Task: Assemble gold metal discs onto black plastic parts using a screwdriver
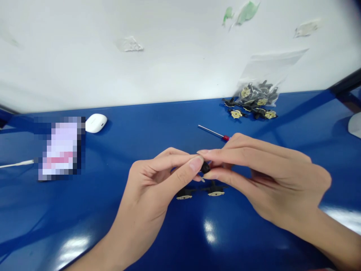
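Between my two hands is a small black part [205, 167], mostly covered by fingertips. My left hand [166, 180] pinches it from the left with thumb and index finger. From the right, the thumb and index fingertips of my right hand [270, 177] close on its other side. Just beyond and below the fingers, two black parts with brass-coloured discs lie on the blue table, one on the left [184, 195] and one on the right [216, 190]. A thin screwdriver [213, 131] with a red collar lies behind my right hand, its handle hidden.
Several more black-and-brass parts [237, 113] lie at the back right by a clear plastic bag [265, 79] holding others. At the left are a blurred phone [60, 150], a white cable [17, 163] and a white earbud case [96, 123]. A white wall [175, 71] borders the table [141, 128].
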Tool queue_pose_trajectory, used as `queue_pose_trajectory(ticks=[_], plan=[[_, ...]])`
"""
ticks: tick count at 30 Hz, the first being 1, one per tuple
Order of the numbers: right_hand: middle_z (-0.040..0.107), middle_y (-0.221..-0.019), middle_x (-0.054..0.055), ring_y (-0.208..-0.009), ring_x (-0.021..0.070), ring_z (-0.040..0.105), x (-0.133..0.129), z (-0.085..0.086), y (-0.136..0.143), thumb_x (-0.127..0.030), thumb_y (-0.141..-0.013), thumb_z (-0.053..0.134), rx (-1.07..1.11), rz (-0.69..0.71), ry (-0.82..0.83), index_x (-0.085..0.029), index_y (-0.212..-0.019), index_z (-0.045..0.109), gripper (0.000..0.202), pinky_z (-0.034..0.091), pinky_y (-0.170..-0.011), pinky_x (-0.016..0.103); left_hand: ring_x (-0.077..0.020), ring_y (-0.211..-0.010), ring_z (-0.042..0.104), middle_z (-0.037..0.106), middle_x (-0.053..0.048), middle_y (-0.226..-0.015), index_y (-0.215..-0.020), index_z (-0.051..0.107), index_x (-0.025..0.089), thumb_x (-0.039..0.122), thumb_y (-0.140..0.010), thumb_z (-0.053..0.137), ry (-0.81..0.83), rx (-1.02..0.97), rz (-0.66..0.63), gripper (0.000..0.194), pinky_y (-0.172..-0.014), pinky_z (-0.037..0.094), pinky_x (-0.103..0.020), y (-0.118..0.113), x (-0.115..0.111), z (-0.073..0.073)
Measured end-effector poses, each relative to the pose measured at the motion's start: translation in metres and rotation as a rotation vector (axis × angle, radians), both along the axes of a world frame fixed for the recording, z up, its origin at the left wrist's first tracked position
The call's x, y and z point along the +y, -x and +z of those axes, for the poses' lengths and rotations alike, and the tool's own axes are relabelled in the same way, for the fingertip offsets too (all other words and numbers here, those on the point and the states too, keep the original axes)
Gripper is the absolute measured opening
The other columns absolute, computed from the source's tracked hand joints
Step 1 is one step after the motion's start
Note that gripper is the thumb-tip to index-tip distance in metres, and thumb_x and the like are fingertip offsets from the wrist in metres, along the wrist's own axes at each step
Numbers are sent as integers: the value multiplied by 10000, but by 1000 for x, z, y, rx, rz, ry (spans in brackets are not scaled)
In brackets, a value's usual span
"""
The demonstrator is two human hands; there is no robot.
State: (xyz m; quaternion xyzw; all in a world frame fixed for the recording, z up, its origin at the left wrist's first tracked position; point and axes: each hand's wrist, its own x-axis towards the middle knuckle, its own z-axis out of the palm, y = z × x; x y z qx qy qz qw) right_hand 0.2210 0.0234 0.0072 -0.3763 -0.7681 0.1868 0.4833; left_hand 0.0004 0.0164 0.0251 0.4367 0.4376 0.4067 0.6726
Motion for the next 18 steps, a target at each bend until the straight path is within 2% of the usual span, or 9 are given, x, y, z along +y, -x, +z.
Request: queue_pose_trajectory(ticks=[4,9,14,18], plan=[[884,-991,-2,-763,123,749,0,-1,0,-138,-977,903,-27,27,2,-203,-1222,860,257,664,-776,271,-184,-1031,683,798,1,-1021,-1060,972,379,346,-1098,816,28,-7,-15,164,-928,524,-269,0,2,0],[889,-1003,1,-772,167,780,3,-6,0,-141,-994,883,-62,31,-54,-255,-1250,850,282,706,-754,324,-202,-1015,658,771,-23,-1001,-955,961,332,352,-1086,819,54,5,-10,195,-909,525,-275,1,2,-2],[904,-1027,63,-774,182,795,7,-5,0,-106,-1039,816,-108,68,-157,-182,-1197,852,180,721,-737,354,-189,-980,617,687,-16,-929,-913,951,320,372,-1075,826,75,6,-9,211,-927,530,-257,1,0,-2],[904,-997,80,-785,179,823,7,1,-1,-83,-1075,763,-196,101,-178,-148,-1207,844,168,698,-719,344,-184,-972,616,692,-13,-924,-874,940,299,340,-1070,820,90,-14,-14,233,-933,533,-253,0,0,0]])
